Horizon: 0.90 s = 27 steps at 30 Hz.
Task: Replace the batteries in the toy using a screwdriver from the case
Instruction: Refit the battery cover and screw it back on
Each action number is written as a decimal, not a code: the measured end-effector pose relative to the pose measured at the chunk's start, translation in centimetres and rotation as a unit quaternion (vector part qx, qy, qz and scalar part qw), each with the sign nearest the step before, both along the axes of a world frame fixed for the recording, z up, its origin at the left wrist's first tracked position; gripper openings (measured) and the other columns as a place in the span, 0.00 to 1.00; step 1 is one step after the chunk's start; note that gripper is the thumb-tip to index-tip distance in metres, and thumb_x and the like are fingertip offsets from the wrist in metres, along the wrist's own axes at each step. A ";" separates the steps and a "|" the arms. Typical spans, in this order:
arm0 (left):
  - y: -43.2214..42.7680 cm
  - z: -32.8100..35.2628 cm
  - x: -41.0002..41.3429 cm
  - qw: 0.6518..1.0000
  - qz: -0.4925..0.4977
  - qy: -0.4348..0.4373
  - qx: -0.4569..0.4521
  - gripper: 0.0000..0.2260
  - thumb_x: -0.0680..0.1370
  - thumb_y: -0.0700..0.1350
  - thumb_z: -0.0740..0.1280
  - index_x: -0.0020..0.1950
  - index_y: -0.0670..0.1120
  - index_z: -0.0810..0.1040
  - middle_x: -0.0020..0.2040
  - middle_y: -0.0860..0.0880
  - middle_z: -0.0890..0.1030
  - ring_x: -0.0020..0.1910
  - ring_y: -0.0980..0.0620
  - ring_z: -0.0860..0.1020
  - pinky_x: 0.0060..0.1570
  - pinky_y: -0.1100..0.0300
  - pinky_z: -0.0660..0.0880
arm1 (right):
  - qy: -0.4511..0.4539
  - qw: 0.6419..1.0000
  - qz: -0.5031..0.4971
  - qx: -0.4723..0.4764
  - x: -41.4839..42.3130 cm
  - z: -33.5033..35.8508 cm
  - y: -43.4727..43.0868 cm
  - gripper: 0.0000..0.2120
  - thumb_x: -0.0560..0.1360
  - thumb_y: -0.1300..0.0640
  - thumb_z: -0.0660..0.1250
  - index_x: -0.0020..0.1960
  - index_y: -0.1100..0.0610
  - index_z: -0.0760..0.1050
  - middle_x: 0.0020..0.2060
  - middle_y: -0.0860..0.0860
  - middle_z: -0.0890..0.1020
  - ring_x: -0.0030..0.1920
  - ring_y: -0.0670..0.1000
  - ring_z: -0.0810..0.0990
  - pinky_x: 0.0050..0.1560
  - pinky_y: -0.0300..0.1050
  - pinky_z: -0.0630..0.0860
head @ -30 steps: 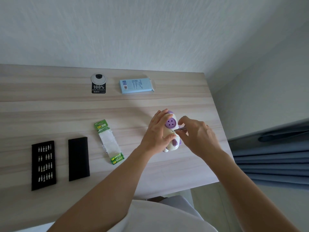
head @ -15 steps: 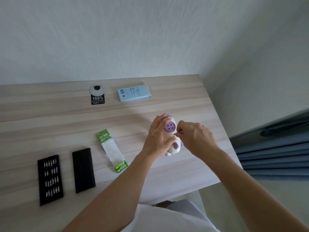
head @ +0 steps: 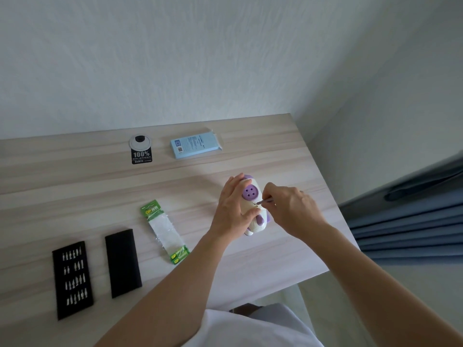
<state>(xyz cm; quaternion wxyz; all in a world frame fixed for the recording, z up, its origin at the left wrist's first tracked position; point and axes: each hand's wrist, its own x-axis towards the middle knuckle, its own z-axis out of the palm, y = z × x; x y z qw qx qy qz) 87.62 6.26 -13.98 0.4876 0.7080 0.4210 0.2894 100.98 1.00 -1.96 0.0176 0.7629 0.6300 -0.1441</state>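
Note:
A cream toy (head: pixel 253 209) with purple patches lies on the wooden desk (head: pixel 100 181) near its right edge. My left hand (head: pixel 235 209) grips the toy from the left side, thumb across its middle. My right hand (head: pixel 290 209) pinches a thin metal screwdriver (head: pixel 263 202), whose tip touches the toy just below the round purple four-hole disc. The black bit tray (head: pixel 72 279) of the case lies at the front left, with the black case sleeve (head: pixel 122 261) beside it. A green battery pack (head: pixel 164 231) lies between the case and the toy.
A light blue box (head: pixel 195 146) and a round cable grommet with a black "100%" sticker (head: pixel 141 151) sit near the wall. The desk's right edge is close to the toy; a blue curtain (head: pixel 411 221) hangs beyond it.
The camera view tilted up, so the desk sits lower in frame. Both hands stay on the toy, with the right hand's grip on the screwdriver shifting slightly.

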 end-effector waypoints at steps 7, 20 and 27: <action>0.2 -0.2 -0.1 1.000 -0.003 0.009 -0.007 0.31 0.71 0.45 0.75 0.72 0.54 0.69 0.74 0.65 0.59 0.78 0.55 0.54 0.59 0.38 0.77 | -0.092 0.995 -0.011 -0.037 -0.7 -0.1 1.1 0.22 0.81 0.38 0.58 0.44 0.57 0.71 0.33 0.52 0.73 0.37 0.57 0.75 0.38 0.45 0.68; 0.1 -0.2 0.0 1.000 0.000 0.002 -0.003 0.30 0.71 0.44 0.74 0.71 0.54 0.69 0.73 0.65 0.60 0.78 0.54 0.54 0.60 0.39 0.77 | -0.101 0.994 -0.017 -0.048 -0.9 0.3 1.3 0.21 0.82 0.40 0.57 0.43 0.57 0.73 0.33 0.51 0.73 0.38 0.57 0.74 0.38 0.45 0.68; 0.2 -0.6 0.1 1.000 -0.002 -0.006 0.013 0.31 0.70 0.45 0.74 0.72 0.52 0.70 0.73 0.64 0.61 0.78 0.54 0.55 0.64 0.38 0.74 | -0.028 0.999 0.021 -0.014 -0.8 0.2 0.6 0.05 0.80 0.52 0.63 0.55 0.50 0.72 0.42 0.49 0.81 0.43 0.57 0.80 0.44 0.50 0.77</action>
